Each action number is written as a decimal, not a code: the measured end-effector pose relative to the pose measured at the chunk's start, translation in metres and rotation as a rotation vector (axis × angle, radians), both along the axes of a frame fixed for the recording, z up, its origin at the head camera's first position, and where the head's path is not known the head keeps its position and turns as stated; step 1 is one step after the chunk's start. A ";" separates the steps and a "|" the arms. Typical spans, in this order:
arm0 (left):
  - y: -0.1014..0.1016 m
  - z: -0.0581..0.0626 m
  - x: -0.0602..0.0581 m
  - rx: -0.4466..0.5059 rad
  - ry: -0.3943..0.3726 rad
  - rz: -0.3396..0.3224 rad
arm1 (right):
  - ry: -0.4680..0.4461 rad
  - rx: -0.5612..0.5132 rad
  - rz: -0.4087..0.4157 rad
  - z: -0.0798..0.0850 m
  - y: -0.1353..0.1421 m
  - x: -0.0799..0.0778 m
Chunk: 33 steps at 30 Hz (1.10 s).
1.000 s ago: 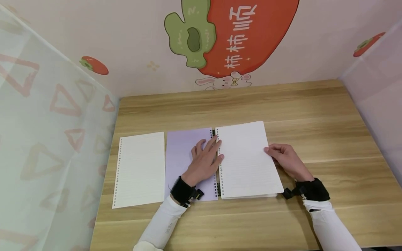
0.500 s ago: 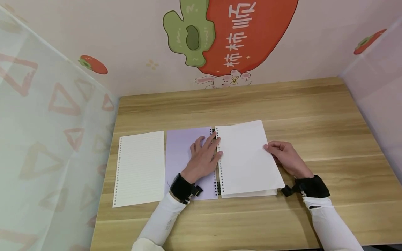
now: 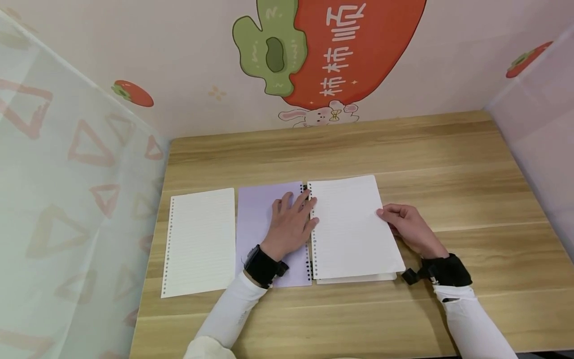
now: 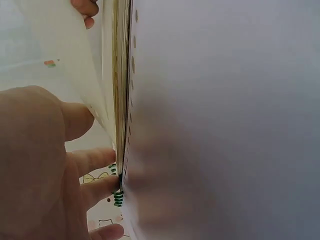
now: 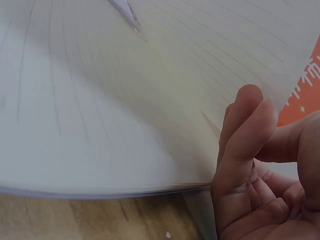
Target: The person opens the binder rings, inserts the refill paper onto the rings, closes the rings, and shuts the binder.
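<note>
A ring-binder notebook lies open, its lilac cover [image 3: 253,224] on the left and its page stack [image 3: 358,280] on the right. Over the stack, a lined loose-leaf sheet [image 3: 352,229] is raised at its right side, its punched edge along the dark green binder rings [image 4: 118,198]. My left hand [image 3: 289,227] lies across the cover and rings, fingers spread, fingertips at the sheet's punched edge. With thumb and index finger, my right hand [image 3: 410,229] pinches the sheet's right edge. The right wrist view shows a gap between sheet and stack beside the right fingers [image 5: 245,125].
Another punched, lined sheet [image 3: 202,244] lies left of the lilac cover. Everything rests on a wooden table [image 3: 475,189], with a printed wall [image 3: 193,60] behind and pale side panels left and right.
The held sheet's lower right corner lifted a little and then sank slightly. Both hands stay in nearly the same places.
</note>
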<state>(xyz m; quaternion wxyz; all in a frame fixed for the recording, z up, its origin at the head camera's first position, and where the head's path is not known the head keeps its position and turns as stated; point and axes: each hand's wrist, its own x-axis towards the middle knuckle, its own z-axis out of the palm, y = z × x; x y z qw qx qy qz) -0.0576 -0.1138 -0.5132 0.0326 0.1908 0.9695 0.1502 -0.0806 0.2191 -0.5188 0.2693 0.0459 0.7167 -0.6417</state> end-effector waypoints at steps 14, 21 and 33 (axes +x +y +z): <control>-0.006 0.005 0.013 0.131 -0.107 -0.047 | 0.076 0.144 0.046 -0.001 0.002 0.002; -0.014 0.012 0.038 0.250 -0.159 -0.124 | 0.165 0.273 0.076 -0.001 0.001 0.000; -0.015 0.007 0.070 0.251 -0.176 -0.268 | 0.272 0.330 0.121 -0.001 0.001 -0.002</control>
